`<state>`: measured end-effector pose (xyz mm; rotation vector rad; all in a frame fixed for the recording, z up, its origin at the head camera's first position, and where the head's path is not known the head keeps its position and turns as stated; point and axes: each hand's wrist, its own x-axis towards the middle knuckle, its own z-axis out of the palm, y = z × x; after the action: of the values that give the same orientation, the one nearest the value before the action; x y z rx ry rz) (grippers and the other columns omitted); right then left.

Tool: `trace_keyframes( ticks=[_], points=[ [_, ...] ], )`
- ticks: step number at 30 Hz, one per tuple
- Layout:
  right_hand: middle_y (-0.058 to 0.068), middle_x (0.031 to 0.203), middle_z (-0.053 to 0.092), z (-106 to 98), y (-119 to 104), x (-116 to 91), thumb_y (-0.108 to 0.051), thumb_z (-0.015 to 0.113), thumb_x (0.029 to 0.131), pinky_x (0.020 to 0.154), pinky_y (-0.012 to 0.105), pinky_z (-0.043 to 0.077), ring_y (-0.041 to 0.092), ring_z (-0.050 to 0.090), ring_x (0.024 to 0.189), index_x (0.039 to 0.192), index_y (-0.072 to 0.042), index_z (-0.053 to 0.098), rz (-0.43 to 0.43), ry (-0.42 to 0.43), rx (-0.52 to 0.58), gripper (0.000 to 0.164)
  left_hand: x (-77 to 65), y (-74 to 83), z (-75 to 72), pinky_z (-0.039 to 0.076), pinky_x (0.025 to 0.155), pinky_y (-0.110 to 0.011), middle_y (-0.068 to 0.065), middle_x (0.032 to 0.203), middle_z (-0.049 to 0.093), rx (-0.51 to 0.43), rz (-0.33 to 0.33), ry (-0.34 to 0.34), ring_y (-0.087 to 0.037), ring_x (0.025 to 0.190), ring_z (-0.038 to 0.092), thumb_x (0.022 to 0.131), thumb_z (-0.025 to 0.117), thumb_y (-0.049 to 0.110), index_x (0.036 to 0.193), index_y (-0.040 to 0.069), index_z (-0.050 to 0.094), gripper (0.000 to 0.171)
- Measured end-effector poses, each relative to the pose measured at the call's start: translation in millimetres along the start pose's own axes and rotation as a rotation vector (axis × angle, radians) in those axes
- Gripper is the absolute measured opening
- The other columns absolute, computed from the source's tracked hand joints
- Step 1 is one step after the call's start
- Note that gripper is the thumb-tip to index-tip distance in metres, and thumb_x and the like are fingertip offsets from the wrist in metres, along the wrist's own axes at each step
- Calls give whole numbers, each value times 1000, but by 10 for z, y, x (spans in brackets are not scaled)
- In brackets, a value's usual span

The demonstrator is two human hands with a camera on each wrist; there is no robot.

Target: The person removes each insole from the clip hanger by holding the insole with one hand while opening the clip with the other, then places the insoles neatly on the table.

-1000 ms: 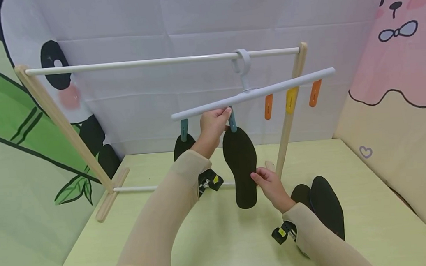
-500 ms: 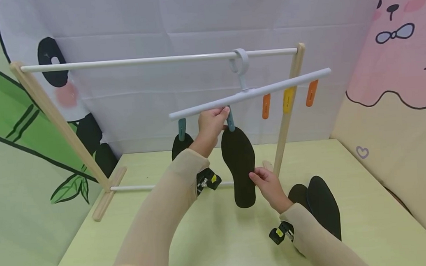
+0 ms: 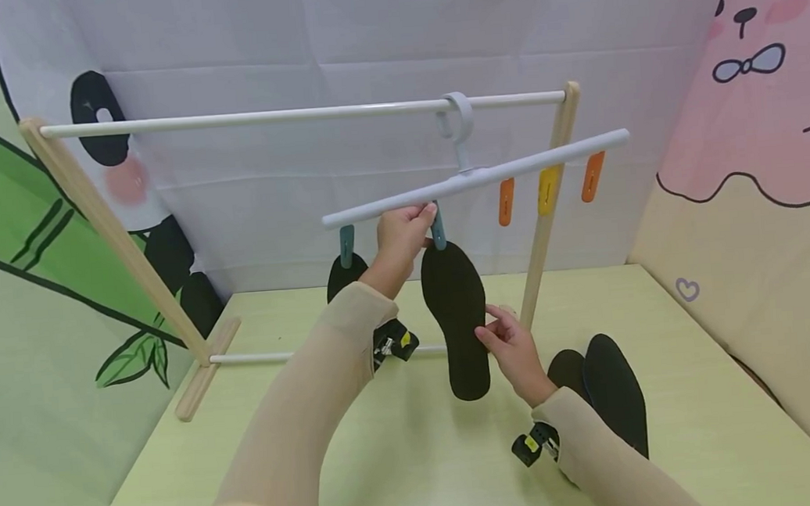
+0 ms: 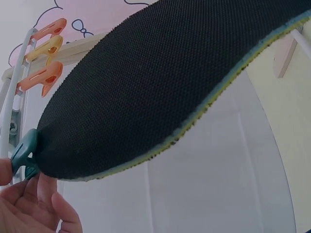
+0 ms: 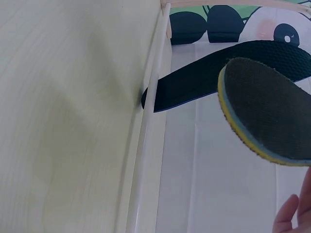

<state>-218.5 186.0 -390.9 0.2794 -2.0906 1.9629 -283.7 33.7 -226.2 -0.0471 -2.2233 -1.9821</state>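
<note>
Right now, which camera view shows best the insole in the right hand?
The head view: the insole shows there nearly whole. The left wrist view cuts off its lower end; the right wrist view shows only that end.

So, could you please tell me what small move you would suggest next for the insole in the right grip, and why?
I would probably let the left grip ease its pinch on the teal clip so it can close on this insole: the clip's lower end overlaps the insole's top edge, and the right grip holds the insole's side.
</note>
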Motion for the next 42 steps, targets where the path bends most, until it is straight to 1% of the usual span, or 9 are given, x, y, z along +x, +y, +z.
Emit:
trace_keyframes(
  ticks=[4,9,15,21,27,33,36,38,42],
  points=[
    [-3,76,54,-1,3,-1,6,59,91,67,18,46,6,51,70,119,15,53,28,5,12,30,2,2,-6,53,74,-32,-3,90,55,-2,0,0,-16,86,50,95,61,19,105,-3,70,25],
    [-2,78,55,3,26,-15,10,57,90,69,18,44,6,51,73,110,18,52,28,-11,15,21,2,-4,1,55,74,-35,-2,88,54,-24,2,-6,-19,85,54,95,61,18,105,-4,70,25],
    [-3,79,55,-4,47,-5,12,55,91,70,18,44,4,52,74,109,18,49,22,-11,48,21,8,-5,15,54,75,-35,-2,87,54,-25,2,-6,-23,87,57,95,62,18,107,-3,70,26],
    [-1,79,55,-23,53,-14,11,55,91,70,18,45,5,53,74,109,18,50,23,-11,44,21,13,-9,14,55,73,-34,-2,87,53,-31,2,-5,-15,81,52,95,62,18,106,-4,70,26],
    [-2,80,56,-35,70,-18,10,56,91,70,18,45,5,53,74,110,18,50,20,-9,47,21,11,-14,12,55,70,-32,-2,87,54,-41,9,1,-14,82,51,95,62,18,105,-5,70,26],
    [-2,80,54,-53,78,-26,10,55,91,71,16,44,5,51,74,111,18,49,38,-7,25,22,14,-18,19,53,62,-27,-1,74,52,-75,14,2,-12,70,50,96,60,16,97,-8,69,25],
    [-2,82,54,-65,77,-38,9,55,92,71,16,44,5,50,75,112,18,49,45,-1,11,23,20,-25,25,49,59,-23,-1,67,49,-73,-1,-11,-13,62,48,98,57,18,87,-7,66,28],
    [-2,82,53,-72,77,-39,9,55,92,72,16,44,5,50,76,113,17,49,52,3,14,23,22,-29,23,45,59,-23,-1,67,49,-48,-25,-15,-13,60,49,98,56,22,85,-4,64,30],
    [-3,82,53,-80,81,-34,9,55,92,73,16,43,5,50,76,113,17,48,56,9,23,23,27,-32,2,39,61,-26,-1,81,53,-9,-82,-13,-14,60,52,99,55,29,98,-1,66,32]
  ],
)
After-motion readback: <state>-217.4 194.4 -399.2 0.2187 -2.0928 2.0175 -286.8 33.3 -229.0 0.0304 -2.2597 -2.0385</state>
